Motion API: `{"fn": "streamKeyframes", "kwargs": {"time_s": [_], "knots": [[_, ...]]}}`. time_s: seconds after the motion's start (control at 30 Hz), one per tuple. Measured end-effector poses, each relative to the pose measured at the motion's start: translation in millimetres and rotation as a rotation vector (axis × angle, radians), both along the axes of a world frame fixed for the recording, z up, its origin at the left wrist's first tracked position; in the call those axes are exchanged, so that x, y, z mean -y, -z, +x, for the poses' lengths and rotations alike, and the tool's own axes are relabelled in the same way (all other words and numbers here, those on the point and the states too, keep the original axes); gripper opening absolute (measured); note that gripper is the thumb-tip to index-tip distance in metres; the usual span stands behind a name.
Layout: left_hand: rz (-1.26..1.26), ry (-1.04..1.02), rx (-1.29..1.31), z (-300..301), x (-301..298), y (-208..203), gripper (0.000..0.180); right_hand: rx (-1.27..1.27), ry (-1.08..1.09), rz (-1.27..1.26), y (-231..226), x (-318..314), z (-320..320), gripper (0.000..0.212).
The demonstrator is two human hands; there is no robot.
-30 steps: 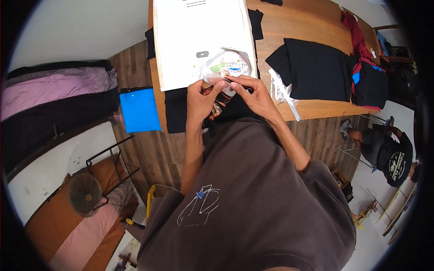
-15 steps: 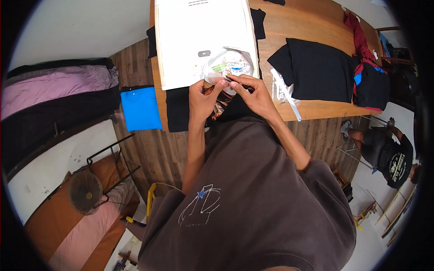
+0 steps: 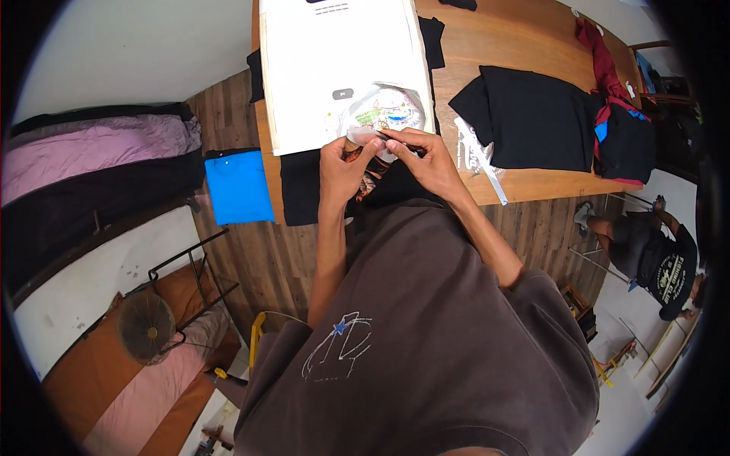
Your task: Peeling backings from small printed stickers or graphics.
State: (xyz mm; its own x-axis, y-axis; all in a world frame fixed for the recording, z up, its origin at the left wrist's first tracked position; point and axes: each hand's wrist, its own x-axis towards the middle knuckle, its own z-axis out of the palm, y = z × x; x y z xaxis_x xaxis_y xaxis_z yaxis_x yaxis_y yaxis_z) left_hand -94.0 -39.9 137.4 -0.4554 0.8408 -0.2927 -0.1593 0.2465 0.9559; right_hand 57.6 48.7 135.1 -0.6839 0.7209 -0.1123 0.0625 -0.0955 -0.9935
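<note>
A curled, whitish translucent sheet of printed film with small coloured designs is held at its near edge by both of my hands. My left hand is closed, thumb and fingers pinching the film from the left. My right hand pinches the same edge from the right, its fingertips almost touching those of the left. A dark piece with an orange-brown print hangs below the fingers, partly hidden by them. Just beyond lies a large white panel, with black cloth under its near end.
On the wooden table to the right lie a folded black garment, a clear printed plastic strip and dark red cloth. A bright blue folded cloth is at the left. A fan stands lower left; another person is far right.
Both hands keep their hold on the film and have barely moved. The film's near edge has shifted slightly between the fingertips.
</note>
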Motion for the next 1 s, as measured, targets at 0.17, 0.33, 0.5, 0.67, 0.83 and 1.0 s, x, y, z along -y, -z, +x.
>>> {"fn": "streamKeyframes", "kwargs": {"time_s": [0.17, 0.33, 0.5, 0.67, 0.83, 1.0], "knots": [[0.001, 0.002, 0.015, -0.1, 0.1, 1.4, 0.021, 0.032, 0.018, 0.023, 0.6, 2.3, -0.1, 0.026], [0.035, 0.016, 0.012, -1.0, 0.5, 7.0, 0.020, 0.037, 0.026, 0.024, -0.6, 3.9, -0.8, 0.026], [0.042, 0.025, -0.015, -0.1, 1.4, 6.2, 0.019, 0.025, 0.040, 0.033, -3.9, 5.3, -2.9, 0.026], [0.052, 0.031, -0.010, 0.3, 0.5, 6.3, 0.020, 0.026, 0.051, 0.011, 1.4, 6.2, -2.5, 0.025], [0.070, 0.025, 0.017, 0.2, 1.3, 10.5, 0.021, 0.026, 0.064, 0.040, 1.2, 7.9, -5.0, 0.024], [0.066, 0.032, 0.018, -0.1, 1.2, 9.8, 0.020, 0.023, 0.090, 0.033, 1.1, 10.1, -6.9, 0.023]]}}
